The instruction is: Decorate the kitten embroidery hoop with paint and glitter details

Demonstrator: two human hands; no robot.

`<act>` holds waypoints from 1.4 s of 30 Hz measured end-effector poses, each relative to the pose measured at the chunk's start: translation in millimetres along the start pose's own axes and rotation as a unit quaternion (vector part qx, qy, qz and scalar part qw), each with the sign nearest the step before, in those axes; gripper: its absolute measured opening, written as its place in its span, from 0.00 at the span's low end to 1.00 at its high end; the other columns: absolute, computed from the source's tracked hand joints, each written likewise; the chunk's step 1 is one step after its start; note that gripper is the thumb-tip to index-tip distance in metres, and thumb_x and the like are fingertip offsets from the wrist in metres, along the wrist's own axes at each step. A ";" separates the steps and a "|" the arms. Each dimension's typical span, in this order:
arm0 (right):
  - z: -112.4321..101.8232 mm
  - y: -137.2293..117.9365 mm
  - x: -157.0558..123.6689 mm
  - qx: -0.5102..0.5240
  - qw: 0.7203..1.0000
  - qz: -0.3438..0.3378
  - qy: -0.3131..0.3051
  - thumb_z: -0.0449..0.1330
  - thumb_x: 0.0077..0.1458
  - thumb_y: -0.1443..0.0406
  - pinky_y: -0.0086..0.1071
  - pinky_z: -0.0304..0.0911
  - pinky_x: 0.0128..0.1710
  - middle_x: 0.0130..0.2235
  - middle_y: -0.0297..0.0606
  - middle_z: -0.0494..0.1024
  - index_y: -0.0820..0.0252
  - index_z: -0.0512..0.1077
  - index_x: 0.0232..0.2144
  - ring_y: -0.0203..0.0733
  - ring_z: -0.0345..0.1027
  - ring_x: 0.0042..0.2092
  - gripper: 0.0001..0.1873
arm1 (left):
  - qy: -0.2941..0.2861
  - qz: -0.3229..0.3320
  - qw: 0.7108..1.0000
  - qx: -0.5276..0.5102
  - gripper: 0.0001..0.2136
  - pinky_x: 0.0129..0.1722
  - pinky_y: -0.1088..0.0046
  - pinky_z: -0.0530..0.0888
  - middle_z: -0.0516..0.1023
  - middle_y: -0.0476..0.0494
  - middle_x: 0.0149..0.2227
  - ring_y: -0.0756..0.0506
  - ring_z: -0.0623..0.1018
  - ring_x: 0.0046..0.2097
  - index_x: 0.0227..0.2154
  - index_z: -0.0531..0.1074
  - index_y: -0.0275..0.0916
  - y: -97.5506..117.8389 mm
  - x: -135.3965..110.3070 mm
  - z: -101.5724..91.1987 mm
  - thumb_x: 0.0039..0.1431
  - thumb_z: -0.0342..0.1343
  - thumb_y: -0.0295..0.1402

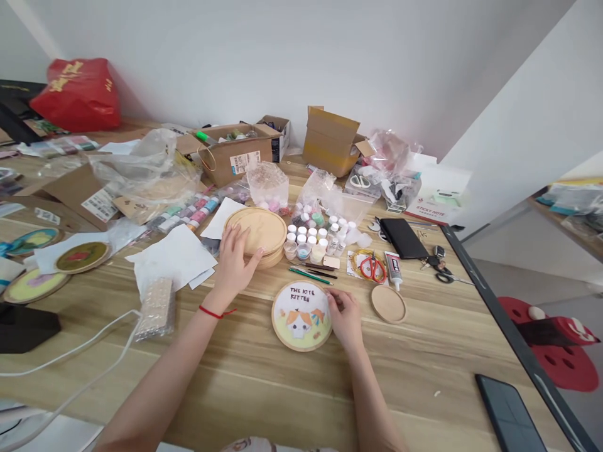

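Observation:
My left hand (234, 262) lies on the near left edge of a stack of round wooden discs (260, 231), fingers spread over the top disc and thumb against its side. My right hand (345, 315) grips the right rim of a round wooden hoop (301, 314) that lies flat on the table. The hoop frames a cat picture on yellow with the words "THE KITE KITTEN". A red string circles my left wrist.
Small paint bottles (311, 237), red scissors (373, 267), a glue tube (394, 269), pencils (311, 274) and a small wooden disc (388, 304) lie behind the hoop. Cardboard boxes (235, 152) and plastic bags crowd the back. A phone (511, 414) lies near the right edge.

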State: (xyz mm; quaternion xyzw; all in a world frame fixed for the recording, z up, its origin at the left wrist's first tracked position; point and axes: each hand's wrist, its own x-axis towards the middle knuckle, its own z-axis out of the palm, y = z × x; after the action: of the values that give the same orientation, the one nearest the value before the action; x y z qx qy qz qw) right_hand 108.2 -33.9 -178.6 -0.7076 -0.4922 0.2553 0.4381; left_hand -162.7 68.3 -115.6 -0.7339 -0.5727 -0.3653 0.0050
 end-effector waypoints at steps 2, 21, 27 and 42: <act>-3.0 -1.2 1.0 0.042 0.999 0.013 0.007 0.58 0.54 0.53 0.45 0.65 0.48 0.40 0.46 0.79 0.60 0.80 0.38 0.50 0.71 0.44 0.19 | 0.042 0.011 0.999 -0.026 0.22 0.65 0.53 0.58 0.65 0.34 0.61 0.38 0.57 0.67 0.58 0.63 0.39 12.6 -7.4 -7.6 0.65 0.49 0.43; -8.1 -10.4 4.9 0.402 0.901 0.160 0.019 0.68 0.43 0.46 0.28 0.55 0.21 0.28 0.35 0.78 0.59 0.74 0.26 0.32 0.61 0.22 0.22 | 0.007 0.117 0.990 -0.077 0.09 0.61 0.56 0.66 0.77 0.42 0.46 0.42 0.70 0.57 0.45 0.72 0.41 54.9 -12.8 16.8 0.63 0.52 0.30; -7.8 -11.5 5.9 0.391 0.902 0.180 0.024 0.68 0.42 0.46 0.29 0.55 0.21 0.21 0.33 0.73 0.59 0.70 0.20 0.32 0.58 0.20 0.23 | -0.159 0.169 0.973 -0.008 0.13 0.56 0.61 0.68 0.74 0.40 0.48 0.40 0.69 0.53 0.47 0.72 0.38 69.4 23.6 25.7 0.59 0.55 0.28; -4.3 -6.2 9.9 0.360 0.915 0.182 0.013 0.68 0.41 0.46 0.31 0.60 0.23 0.21 0.36 0.75 0.60 0.71 0.18 0.35 0.62 0.21 0.23 | -0.223 0.185 0.950 0.119 0.12 0.45 0.58 0.61 0.73 0.38 0.45 0.37 0.67 0.50 0.42 0.71 0.37 89.7 57.2 45.5 0.56 0.61 0.34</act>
State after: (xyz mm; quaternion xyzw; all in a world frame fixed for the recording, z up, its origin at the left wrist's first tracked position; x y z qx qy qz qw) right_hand 112.5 -25.5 -170.4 -0.5824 -0.2235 0.4815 0.6157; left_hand -58.4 104.7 -81.1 -0.8839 -0.4526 -0.1139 0.0319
